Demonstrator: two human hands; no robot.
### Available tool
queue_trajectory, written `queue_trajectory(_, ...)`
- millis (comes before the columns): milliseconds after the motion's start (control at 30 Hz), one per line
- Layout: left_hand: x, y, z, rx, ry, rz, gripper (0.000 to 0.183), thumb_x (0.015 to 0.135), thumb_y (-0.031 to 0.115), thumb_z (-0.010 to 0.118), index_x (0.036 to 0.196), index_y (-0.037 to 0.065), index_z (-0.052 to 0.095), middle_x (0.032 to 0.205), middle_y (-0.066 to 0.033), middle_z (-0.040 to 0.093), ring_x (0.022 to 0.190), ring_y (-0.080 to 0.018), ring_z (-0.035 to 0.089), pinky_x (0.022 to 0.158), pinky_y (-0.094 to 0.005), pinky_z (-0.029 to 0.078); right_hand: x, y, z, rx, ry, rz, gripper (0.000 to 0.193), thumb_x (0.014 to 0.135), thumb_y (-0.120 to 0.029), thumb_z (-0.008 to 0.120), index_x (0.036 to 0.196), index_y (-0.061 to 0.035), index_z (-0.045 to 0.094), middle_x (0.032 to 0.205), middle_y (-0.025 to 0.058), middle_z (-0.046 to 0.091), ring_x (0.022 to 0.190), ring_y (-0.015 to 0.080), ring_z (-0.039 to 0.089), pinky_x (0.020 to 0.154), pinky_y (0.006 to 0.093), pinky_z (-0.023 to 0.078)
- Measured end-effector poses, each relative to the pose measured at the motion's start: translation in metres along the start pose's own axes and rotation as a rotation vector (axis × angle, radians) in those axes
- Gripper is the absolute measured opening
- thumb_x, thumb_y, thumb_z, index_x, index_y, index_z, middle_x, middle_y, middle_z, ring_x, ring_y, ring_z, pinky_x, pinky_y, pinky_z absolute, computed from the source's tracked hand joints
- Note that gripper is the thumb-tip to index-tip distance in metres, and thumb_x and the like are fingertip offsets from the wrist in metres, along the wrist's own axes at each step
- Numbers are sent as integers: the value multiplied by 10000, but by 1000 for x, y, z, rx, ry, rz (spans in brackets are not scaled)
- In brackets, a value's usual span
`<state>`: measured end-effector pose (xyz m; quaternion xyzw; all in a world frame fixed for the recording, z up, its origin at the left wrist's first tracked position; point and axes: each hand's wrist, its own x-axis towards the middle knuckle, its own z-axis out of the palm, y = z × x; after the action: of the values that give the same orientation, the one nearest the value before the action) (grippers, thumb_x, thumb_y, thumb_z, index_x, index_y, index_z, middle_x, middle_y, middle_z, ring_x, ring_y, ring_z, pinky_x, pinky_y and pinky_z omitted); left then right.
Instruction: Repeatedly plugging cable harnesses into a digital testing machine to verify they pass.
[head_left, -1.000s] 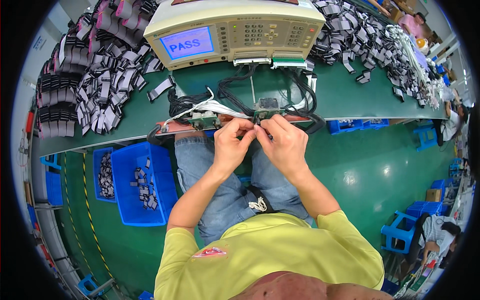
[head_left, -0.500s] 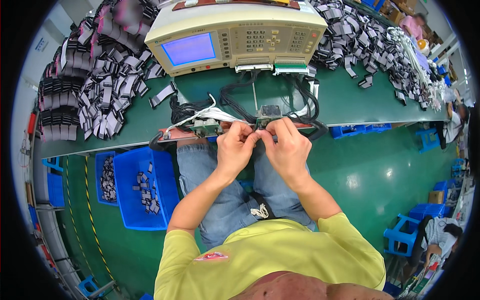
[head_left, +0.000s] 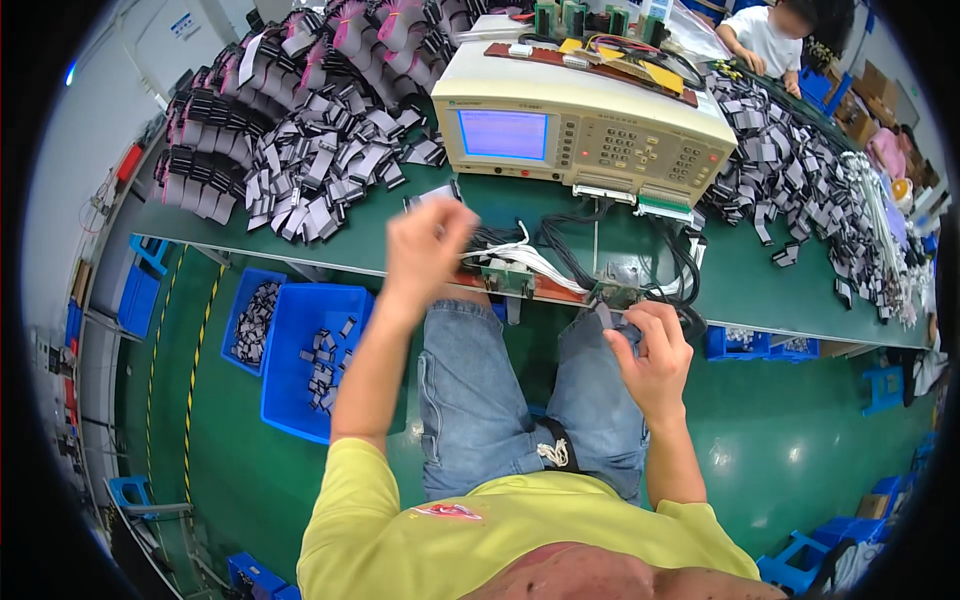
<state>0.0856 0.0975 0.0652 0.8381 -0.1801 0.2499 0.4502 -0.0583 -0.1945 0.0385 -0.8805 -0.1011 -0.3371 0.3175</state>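
My left hand [head_left: 425,250] is raised over the table's front edge, nearest to a short grey ribbon cable [head_left: 440,194] lying on the tabletop. Motion smears its fingers, so its grip does not show. By the right circuit board fixture [head_left: 617,288] is my right hand [head_left: 655,360], thumb and forefinger apart with nothing seen between them. A grey ribbon piece [head_left: 604,316] hangs at that fixture, beside my right fingertips. Another green circuit board fixture [head_left: 508,280] sits to the left on the same red strip. Black and white wires [head_left: 545,265] run behind both.
A beige tester [head_left: 590,130] with a lit screen stands on the green table [head_left: 340,255]. Ribbon cables [head_left: 320,165] are heaped left, more [head_left: 770,170] right. A blue bin [head_left: 285,400] with cables stands lower left. Across the table sits another person [head_left: 770,45].
My hands were together at the right fixture; they have parted. The left has swung up and left toward the loose cable, while the right stays near the fixture. The view has shifted.
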Motion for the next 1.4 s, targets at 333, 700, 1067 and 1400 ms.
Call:
queue_trajectory(333,32,-169,-47,240,-232,117,387,811,172,821,1150,38,693,1225,-147,666,1167,-346,631,1022,-404,496,2,-2,11,49,-48,42,284,797,-62,860,1025,-37,693,1086,84,685,534,161,554,483,301,474)
queue_trajectory(700,19,-152,-47,86,155,204,396,824,-1,798,1197,25,669,1218,-132,653,986,-261,686,781,-319,578,-1,-8,16,69,-60,40,283,807,-42,845,1045,-29,692,1092,84,690,538,143,565,492,290,481)
queue_trajectory(1067,34,-165,-49,461,314,284,404,946,212,763,1263,11,613,1191,-192,639,1089,-379,628,903,-432,523,18,-4,6,-187,-368,-53,370,889,-234,787,1150,-49,601,989,101,678,786,350,688,631,424,550)
queue_trajectory(1400,29,-166,-42,383,260,223,370,926,210,778,1239,72,634,1171,-149,619,870,-318,651,748,-412,548,9,2,7,-256,-381,-98,225,915,-239,755,899,-59,621,893,80,609,761,340,660,618,426,538)
